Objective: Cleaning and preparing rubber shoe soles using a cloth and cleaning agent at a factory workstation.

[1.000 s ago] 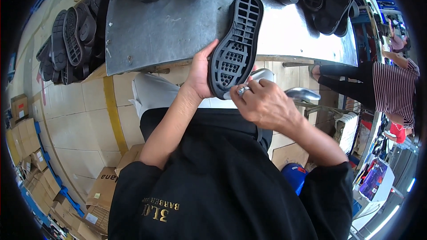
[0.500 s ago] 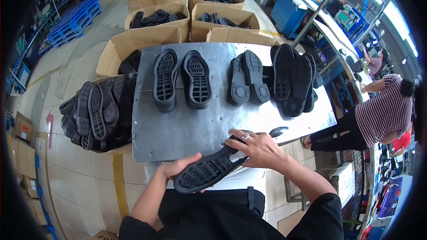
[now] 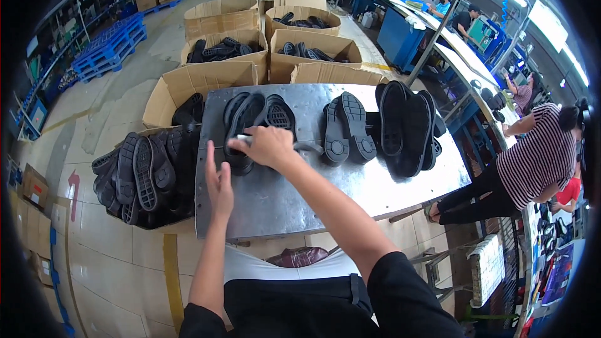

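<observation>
My right hand (image 3: 269, 147) is closed over the heel end of a black shoe sole (image 3: 248, 111) on the metal-topped table (image 3: 294, 203). A slim tool with a grey rounded end (image 3: 310, 147) sticks out on the right of that hand, and a pale bit shows at its fingers; its kind is unclear. The sole overlaps another in the left pair. My left hand (image 3: 220, 188) hovers open by the table's left side, fingers stretched, holding nothing. Behind my right hand a second sole (image 3: 279, 112) is partly hidden. Two soles (image 3: 344, 128) lie tread up to the right.
A pile of soles (image 3: 407, 125) occupies the table's right end. Soles fill a box (image 3: 144, 175) at the left. Cardboard boxes (image 3: 225, 56) of soles stand beyond the table. A person in a striped shirt (image 3: 535, 153) works at the right bench.
The sole that both hands held near my waist now lies on the table in the left pair. My left hand has let go of it. My right hand has reached forward and left.
</observation>
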`<control>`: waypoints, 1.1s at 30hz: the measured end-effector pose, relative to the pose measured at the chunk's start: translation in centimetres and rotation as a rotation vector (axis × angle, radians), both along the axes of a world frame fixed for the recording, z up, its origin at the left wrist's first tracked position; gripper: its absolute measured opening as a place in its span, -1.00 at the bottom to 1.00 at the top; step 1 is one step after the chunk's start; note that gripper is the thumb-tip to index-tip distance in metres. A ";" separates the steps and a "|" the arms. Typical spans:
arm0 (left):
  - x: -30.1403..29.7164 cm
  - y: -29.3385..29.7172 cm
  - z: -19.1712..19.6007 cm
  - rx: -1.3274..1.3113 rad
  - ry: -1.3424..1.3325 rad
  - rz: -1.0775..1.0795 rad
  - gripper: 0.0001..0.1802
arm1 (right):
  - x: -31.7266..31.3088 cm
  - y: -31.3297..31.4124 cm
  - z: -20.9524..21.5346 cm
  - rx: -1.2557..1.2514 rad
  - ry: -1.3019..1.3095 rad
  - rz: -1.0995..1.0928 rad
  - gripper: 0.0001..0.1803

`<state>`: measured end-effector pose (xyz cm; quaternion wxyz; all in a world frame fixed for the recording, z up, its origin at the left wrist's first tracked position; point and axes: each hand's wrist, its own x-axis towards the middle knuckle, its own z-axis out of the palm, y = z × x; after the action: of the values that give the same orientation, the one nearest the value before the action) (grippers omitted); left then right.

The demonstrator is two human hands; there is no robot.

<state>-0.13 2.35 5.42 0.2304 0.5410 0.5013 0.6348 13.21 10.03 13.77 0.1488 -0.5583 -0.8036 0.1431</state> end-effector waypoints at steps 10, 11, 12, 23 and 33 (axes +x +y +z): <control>1.1 2.0 0.1 0.032 0.269 0.154 -0.54 | 13.8 -0.2 -2.3 0.143 0.015 -0.620 -0.23; 0.4 2.2 -0.1 0.022 0.367 0.232 -0.55 | 15.9 0.8 -4.7 0.164 -0.036 -0.704 -0.18; -2.1 3.2 -2.2 -0.001 0.354 0.221 -0.55 | 16.3 0.8 -5.6 0.134 -0.067 -0.758 -0.14; 2.2 0.6 -4.8 0.259 0.657 0.460 -0.35 | 23.5 -3.1 -9.2 0.116 0.222 -0.758 -0.06; 1.6 -1.3 -7.1 -0.063 0.799 0.431 -0.40 | 23.3 -3.3 -7.6 0.330 0.519 -0.753 -0.32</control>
<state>1.49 1.08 -1.72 -0.1022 0.6196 0.6711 0.3940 36.47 6.74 6.16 0.4722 -0.7252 -0.4939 0.0846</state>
